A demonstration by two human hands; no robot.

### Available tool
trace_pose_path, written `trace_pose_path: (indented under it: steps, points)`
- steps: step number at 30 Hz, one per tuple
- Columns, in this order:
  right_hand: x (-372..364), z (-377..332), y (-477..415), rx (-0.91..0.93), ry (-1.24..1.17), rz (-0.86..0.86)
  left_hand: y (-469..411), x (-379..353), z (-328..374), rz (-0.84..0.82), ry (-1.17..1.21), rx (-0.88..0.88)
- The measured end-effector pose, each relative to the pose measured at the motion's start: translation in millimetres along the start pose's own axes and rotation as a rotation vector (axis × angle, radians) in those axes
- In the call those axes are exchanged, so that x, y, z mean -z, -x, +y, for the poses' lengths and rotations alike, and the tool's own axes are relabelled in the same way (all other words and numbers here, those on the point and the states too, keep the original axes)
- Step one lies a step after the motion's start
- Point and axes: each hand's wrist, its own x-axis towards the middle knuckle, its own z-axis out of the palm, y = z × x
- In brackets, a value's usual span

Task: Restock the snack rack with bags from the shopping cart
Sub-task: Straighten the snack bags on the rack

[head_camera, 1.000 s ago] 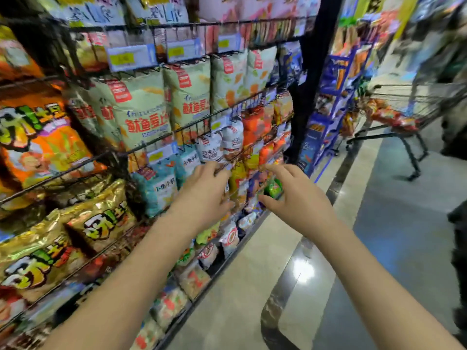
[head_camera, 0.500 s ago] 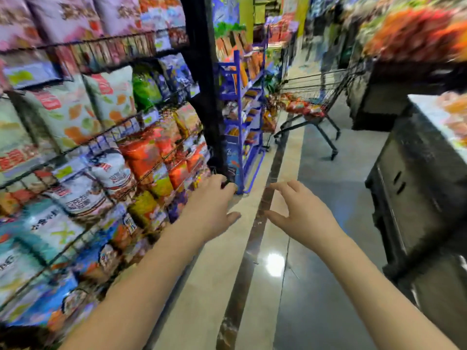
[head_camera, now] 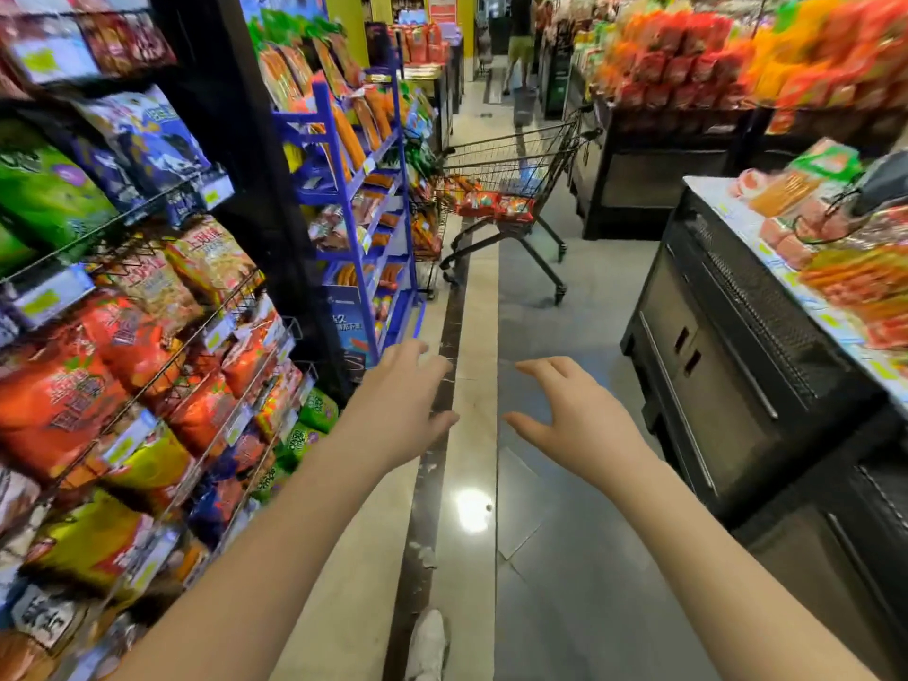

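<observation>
The snack rack (head_camera: pixel 147 385), a black wire rack full of orange, green, yellow and blue bags, fills the left side. The shopping cart (head_camera: pixel 511 189) stands down the aisle ahead, with red snack bags (head_camera: pixel 491 204) lying in its basket. My left hand (head_camera: pixel 403 410) and my right hand (head_camera: pixel 575 415) are stretched forward over the floor, fingers relaxed and spread, holding nothing. Both hands are off the rack and well short of the cart.
A blue display stand (head_camera: pixel 363 189) with orange packets stands between the rack and the cart. A black counter (head_camera: pixel 737 361) with packaged goods lines the right side. A person (head_camera: pixel 518 36) stands far down the aisle. My white shoe (head_camera: pixel 427 646) shows at the bottom.
My view has swung right from the rack to the aisle and the cart. Both hands have come off the rack's bags and now hang in the air over the floor.
</observation>
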Motion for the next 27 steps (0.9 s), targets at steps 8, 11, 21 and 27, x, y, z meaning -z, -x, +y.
trace_pose_path:
  steps: [8, 11, 21, 27]
  points:
    - [-6.7, 9.1, -165.2, -0.109, 0.059, -0.043, -171.9, 12.7, -68.8, -0.043, 0.034, -0.068]
    - [-4.7, 18.4, -213.8, -0.126, 0.041, -0.043, -231.3, 16.5, -86.6, -0.038, -0.006, -0.079]
    - [-0.9, 105.6, -375.6, -0.163, 0.029, -0.010, -422.7, 8.6, -88.5, -0.069, -0.020, -0.120]
    - [9.7, 181.0, -489.7, -0.130, 0.003, 0.011, -547.4, -0.5, -70.0, -0.048, -0.046, -0.116]
